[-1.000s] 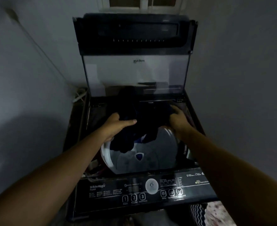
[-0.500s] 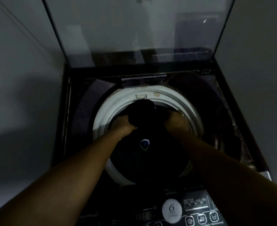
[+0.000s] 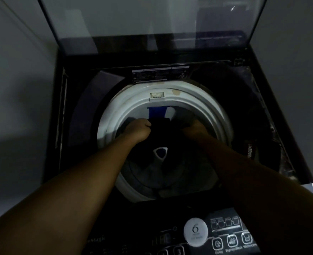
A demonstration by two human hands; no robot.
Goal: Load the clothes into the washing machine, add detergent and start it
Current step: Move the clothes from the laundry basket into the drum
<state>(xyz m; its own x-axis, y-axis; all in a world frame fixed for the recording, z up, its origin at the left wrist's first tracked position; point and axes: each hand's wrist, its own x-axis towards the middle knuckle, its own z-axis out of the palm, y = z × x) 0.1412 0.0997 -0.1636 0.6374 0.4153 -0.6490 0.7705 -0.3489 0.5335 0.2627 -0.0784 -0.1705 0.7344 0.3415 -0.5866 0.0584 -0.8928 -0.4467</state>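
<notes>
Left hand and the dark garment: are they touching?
Touching. The head view shows the left hand curled round the garment, with no gap, inside the drum.

Raised lid (image 3: 152, 24) was seen as glossy clear glass, tub ring (image 3: 123, 102) as smooth white plastic, dark garment (image 3: 163, 127) as matt cloth, control panel (image 3: 223, 225) as glossy black plastic.

Left wall (image 3: 19, 111): plain grey, shadowed low, at nine o'clock.
Wall strip (image 3: 27, 33): thin, slanting, at ten o'clock.
Right wall (image 3: 297, 74): grey, at three o'clock.
</notes>
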